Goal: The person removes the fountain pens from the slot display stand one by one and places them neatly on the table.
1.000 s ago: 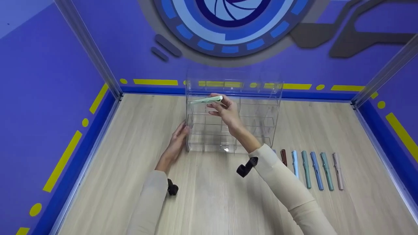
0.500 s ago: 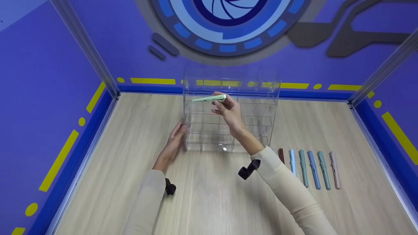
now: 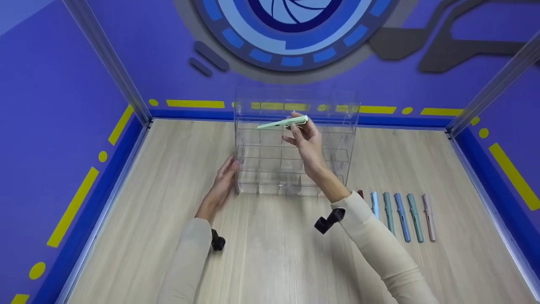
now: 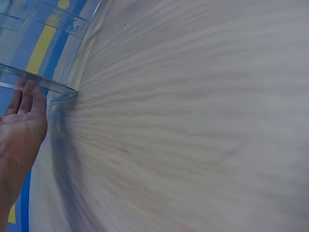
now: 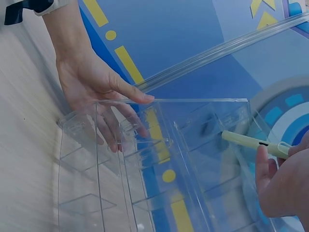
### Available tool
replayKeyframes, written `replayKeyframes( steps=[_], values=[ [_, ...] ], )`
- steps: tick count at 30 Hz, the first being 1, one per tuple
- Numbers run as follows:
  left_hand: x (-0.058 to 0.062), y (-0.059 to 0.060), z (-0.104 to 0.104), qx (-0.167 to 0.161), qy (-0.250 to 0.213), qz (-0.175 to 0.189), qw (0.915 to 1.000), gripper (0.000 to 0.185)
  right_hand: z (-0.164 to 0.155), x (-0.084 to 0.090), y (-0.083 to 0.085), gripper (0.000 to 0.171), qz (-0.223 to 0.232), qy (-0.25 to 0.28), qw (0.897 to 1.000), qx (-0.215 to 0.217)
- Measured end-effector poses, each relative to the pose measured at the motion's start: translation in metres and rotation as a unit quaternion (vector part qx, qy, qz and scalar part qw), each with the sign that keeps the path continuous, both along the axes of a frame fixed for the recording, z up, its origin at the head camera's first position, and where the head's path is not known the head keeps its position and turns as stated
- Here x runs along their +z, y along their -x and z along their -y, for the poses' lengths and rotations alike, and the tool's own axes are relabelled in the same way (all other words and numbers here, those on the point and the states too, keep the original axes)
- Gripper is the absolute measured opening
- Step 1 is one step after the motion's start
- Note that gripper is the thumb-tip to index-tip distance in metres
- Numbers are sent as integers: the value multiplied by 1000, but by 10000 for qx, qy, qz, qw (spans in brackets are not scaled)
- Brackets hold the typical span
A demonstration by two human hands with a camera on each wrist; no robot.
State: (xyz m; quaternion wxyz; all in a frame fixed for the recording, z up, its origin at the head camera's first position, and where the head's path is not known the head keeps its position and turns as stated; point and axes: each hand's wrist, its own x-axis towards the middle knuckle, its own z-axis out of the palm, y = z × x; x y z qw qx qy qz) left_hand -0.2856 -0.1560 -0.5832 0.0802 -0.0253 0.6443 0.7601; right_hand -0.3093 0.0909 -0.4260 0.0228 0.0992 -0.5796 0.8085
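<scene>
Green pen [image 3: 282, 123] pinched in the right hand [image 3: 310, 145] now sits further right along the top of the clear plastic organizer [image 3: 295, 147] than before. Left hand [image 3: 223, 181] stays flat, fingers straight, against the organizer's left wall.

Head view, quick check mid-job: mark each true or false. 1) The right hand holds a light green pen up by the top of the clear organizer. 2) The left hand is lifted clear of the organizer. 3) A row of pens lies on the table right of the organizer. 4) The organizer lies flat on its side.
1) True: the right hand pinches the light green pen near the top of the clear organizer.
2) False: the left hand rests against the organizer's left side.
3) True: the row of pens lies on the table.
4) False: it stands upright.
</scene>
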Motion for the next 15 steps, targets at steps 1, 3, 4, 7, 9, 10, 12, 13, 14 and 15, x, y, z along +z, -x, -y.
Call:
replayKeyframes(
  steps=[1,3,4,7,9,10,12,13,14,15],
  values=[
    [0,0,0,-2,8,13,10000,70,-2,0,0,37,-13,23,10000,-13],
    [0,-1,0,27,13,44,10000,70,-5,0,-1,36,-37,55,10000,-29],
    [0,-1,0,39,11,64,10000,70,-6,0,-1,37,-43,82,10000,-37],
    [0,0,-1,65,-7,56,10000,70,-10,2,-3,38,-45,204,9997,-84],
    [1,0,-2,65,-10,50,10000,70,-14,4,-3,39,-32,347,9993,-122],
    [1,0,-2,63,-5,54,10000,70,-16,5,-3,40,-26,414,9990,-146],
    [1,0,-2,75,11,56,10000,70,-20,7,-3,42,-26,518,9985,-158],
    [0,-1,-2,73,28,57,10000,70,-22,7,-3,43,-14,555,9983,-153],
    [0,-1,-2,71,40,71,9999,70,-24,8,-3,43,1,574,9983,-142],
    [0,-1,-2,71,43,85,9999,70,-26,8,-3,43,3,564,9983,-129]
  ],
)
